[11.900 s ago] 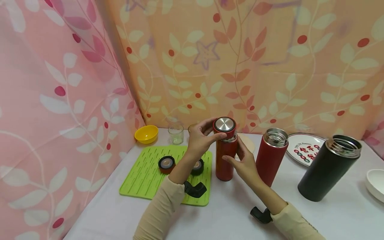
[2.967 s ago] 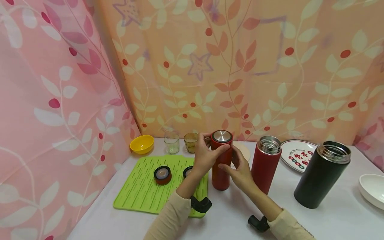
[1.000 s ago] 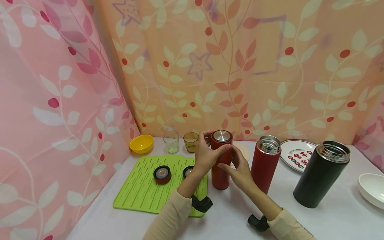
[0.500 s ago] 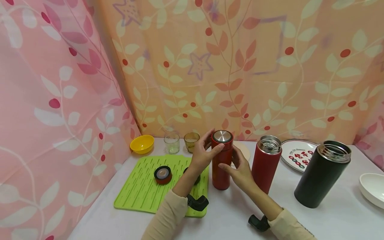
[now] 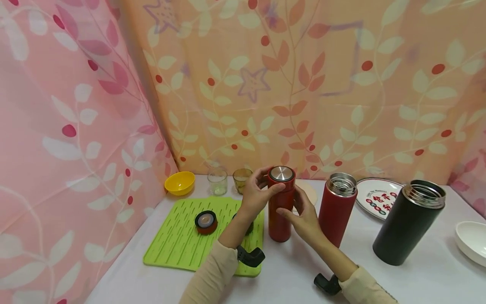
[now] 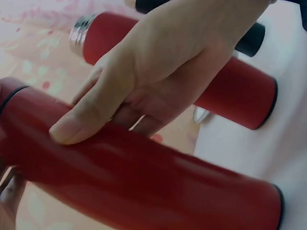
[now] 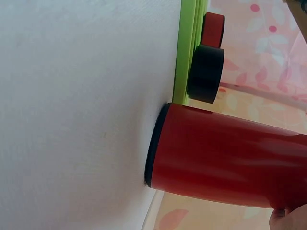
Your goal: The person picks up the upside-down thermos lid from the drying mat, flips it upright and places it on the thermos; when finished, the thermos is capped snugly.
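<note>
A red vacuum flask [image 5: 279,223] stands upright on the white table. Its red lid [image 5: 282,174] has a steel top and sits flush on the body. My left hand [image 5: 253,198] holds the lid from the left, thumb across its front and fingers behind. With my right hand [image 5: 306,217] I grip the body lower down, thumb in front; in the left wrist view that right hand [image 6: 158,57] wraps the flask's side. The flask's black base [image 7: 157,146] meets the table in the right wrist view, beside the green mat [image 7: 182,52].
On the green mat are a red-and-black lid [image 5: 206,222] and a black lid [image 5: 249,228] partly behind my left arm. An uncapped red flask [image 5: 338,211] and black flask [image 5: 408,228] stand right. Behind: yellow bowl [image 5: 179,183], two glasses, printed plate [image 5: 366,190]. Far right, white bowl [image 5: 471,240].
Earlier, a steel band showed below the lid; the lid now sits down on the body. In the last second my left hand shifted its hold, thumb moving left. My right hand stayed put.
</note>
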Motion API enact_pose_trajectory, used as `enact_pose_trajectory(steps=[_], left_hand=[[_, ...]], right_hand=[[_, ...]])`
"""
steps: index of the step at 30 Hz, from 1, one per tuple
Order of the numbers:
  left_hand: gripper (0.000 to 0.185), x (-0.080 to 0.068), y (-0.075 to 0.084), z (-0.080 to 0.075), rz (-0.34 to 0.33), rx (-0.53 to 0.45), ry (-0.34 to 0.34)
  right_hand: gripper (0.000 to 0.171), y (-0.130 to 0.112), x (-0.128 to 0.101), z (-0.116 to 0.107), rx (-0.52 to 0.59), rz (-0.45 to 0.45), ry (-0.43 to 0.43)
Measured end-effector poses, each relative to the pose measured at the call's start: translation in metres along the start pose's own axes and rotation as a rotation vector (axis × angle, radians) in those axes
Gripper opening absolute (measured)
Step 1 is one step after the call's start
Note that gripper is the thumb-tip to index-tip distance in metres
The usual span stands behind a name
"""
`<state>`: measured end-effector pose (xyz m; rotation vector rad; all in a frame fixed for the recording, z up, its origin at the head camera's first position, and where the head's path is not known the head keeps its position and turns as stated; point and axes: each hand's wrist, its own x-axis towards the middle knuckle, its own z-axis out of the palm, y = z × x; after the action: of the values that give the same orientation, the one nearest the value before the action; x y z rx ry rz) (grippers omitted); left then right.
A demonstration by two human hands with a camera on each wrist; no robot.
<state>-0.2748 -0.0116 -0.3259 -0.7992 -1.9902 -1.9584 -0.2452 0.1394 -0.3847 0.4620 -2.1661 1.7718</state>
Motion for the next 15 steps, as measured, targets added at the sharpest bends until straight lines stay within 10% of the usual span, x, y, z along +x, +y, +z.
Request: enact_pose_trajectory(steps=[5, 15], left_hand=[[0.069, 0.000, -0.002, -0.007, 0.029, 0.023, -0.103], [0.079, -0.004, 0.006, 0.013, -0.017, 0.169, 0.130]], right_hand=[[0.073, -0.003, -0.001, -0.001, 0.001, -0.010, -0.001], [0.074, 0.000, 0.000, -0.001, -0.015, 0.027, -0.002]])
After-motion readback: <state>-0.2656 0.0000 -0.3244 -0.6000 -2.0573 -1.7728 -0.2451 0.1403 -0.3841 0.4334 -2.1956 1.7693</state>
